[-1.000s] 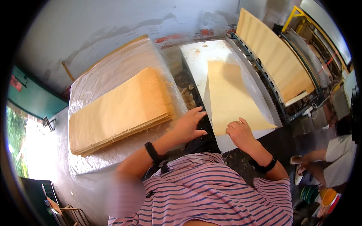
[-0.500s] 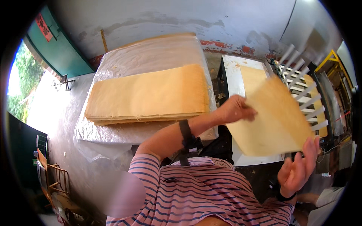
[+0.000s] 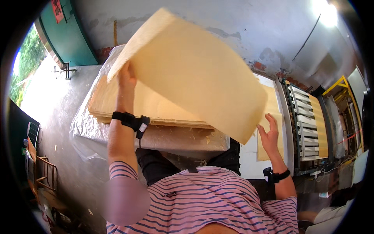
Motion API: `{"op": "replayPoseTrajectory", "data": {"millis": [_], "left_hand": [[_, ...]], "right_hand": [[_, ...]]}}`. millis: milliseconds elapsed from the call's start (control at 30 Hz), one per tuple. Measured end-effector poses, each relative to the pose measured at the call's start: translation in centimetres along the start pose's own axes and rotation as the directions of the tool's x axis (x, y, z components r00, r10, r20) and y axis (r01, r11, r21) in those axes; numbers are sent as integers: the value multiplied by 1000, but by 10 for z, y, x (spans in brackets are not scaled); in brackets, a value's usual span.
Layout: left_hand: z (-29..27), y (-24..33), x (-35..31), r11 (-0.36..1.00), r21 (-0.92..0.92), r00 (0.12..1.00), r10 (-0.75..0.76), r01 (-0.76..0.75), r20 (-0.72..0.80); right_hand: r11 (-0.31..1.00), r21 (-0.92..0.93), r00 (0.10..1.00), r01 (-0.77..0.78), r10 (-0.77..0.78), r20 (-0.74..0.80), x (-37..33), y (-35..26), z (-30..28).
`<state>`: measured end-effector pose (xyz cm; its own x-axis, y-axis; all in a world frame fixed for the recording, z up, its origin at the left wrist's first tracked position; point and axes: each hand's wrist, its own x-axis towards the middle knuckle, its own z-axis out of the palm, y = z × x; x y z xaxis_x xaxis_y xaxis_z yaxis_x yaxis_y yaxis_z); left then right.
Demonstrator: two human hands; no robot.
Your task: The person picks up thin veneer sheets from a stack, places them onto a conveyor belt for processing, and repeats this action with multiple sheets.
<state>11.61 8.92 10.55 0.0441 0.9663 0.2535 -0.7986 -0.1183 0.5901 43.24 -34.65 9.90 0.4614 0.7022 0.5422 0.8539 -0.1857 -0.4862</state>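
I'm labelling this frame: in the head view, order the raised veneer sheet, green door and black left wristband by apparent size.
Largest to smallest:
1. Raised veneer sheet
2. Green door
3. Black left wristband

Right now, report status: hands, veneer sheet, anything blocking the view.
Left hand gripping wood veneer sheet at its left end. Right hand open near its right end, contact unclear. Sheet raised, bowed, partly hiding veneer stack.

A stack of sheets (image 3: 154, 106) lies on a covered platform (image 3: 179, 138), a raised sheet (image 3: 202, 74) above it. Right of these, a table (image 3: 249, 162) bears another sheet (image 3: 274, 104); a slatted rack (image 3: 306, 121) stands farther right, a door (image 3: 72, 39) far left, the wall (image 3: 265, 23) behind.
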Motion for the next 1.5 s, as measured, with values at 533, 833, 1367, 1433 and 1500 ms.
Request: {"op": "replayPoseTrajectory", "data": {"millis": [533, 833, 1367, 1433, 1500], "left_hand": [[-185, 36, -80, 923, 153, 735, -172, 353, -656], [-192, 52, -71, 898, 237, 636, -59, 370, -770], [-151, 30, -118, 770, 265, 675, -274, 581, -685], [-120, 6, -146, 629, 297, 666, -499, 719, -554], [-70, -16, -181, 448, 437, 610, -702, 780, -368]], "right_hand": [[300, 321, 427, -898, 425, 798, 7, -22, 104], [632, 296, 610, -716, 361, 705, 50, -46, 117], [473, 363, 595, -803, 601, 534, 11, 37, 106], [654, 115, 617, -748, 621, 483, -24, 79, 101], [748, 86, 697, -658, 562, 445, -81, 129, 101]]}}
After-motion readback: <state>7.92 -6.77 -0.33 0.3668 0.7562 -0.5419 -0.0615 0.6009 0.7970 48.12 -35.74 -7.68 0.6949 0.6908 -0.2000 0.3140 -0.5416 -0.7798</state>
